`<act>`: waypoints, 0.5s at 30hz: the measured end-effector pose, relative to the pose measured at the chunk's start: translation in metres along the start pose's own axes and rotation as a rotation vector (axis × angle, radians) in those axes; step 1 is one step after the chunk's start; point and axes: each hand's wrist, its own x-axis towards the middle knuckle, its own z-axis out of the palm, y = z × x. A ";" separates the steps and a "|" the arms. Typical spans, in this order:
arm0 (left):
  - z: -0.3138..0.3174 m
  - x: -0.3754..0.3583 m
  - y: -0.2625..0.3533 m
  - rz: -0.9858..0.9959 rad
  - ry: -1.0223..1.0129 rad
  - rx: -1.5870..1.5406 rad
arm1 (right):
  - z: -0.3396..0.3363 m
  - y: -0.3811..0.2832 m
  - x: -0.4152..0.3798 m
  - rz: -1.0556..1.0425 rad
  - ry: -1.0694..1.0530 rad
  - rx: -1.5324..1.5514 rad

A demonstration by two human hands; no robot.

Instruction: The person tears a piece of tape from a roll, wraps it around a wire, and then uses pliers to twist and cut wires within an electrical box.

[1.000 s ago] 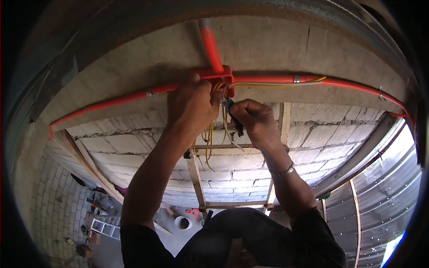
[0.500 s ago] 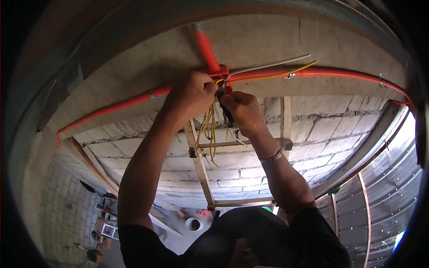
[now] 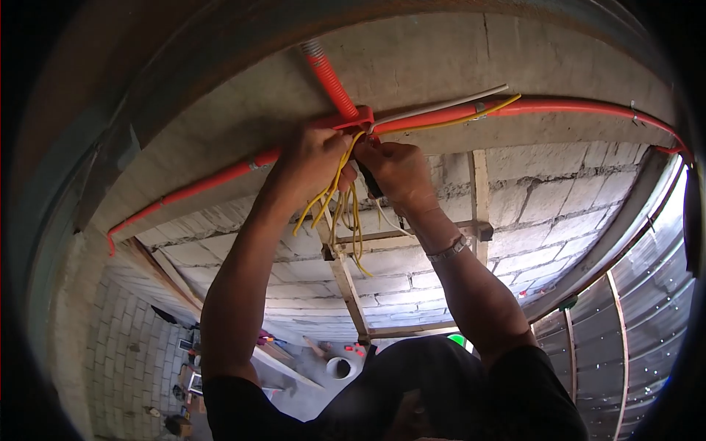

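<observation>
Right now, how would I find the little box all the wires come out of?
Look up at the grey concrete beam and follow the long orange pipe along it. Where a ribbed orange pipe meets it sits the orange junction box, just above both hands. It alone spills yellow wires.

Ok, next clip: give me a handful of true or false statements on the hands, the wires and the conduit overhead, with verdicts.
1. Both hands are raised to the orange junction box on the concrete beam. True.
2. The left hand has yellow wires running through its grip. True.
3. The right hand is empty. False: it holds a dark-handled tool.
4. The conduit along the beam is grey. False: it is orange.
5. A white wire and a yellow one lead off to the right of the box. True.
6. The right wrist is bare. False: it carries a metal wristband.
</observation>
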 end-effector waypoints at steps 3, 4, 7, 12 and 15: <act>-0.004 -0.004 -0.002 -0.051 -0.031 -0.189 | 0.002 0.010 0.003 -0.082 0.033 -0.078; -0.007 -0.005 -0.003 -0.116 -0.051 -0.246 | 0.002 0.013 0.005 -0.103 0.048 -0.072; -0.011 0.000 -0.005 -0.157 -0.088 -0.276 | -0.002 0.012 0.007 -0.124 0.080 -0.128; -0.017 0.008 -0.011 -0.287 -0.149 -0.384 | -0.007 0.015 0.009 -0.088 0.101 -0.186; -0.018 0.015 -0.019 -0.297 -0.205 -0.425 | -0.004 0.012 0.007 -0.070 0.107 -0.168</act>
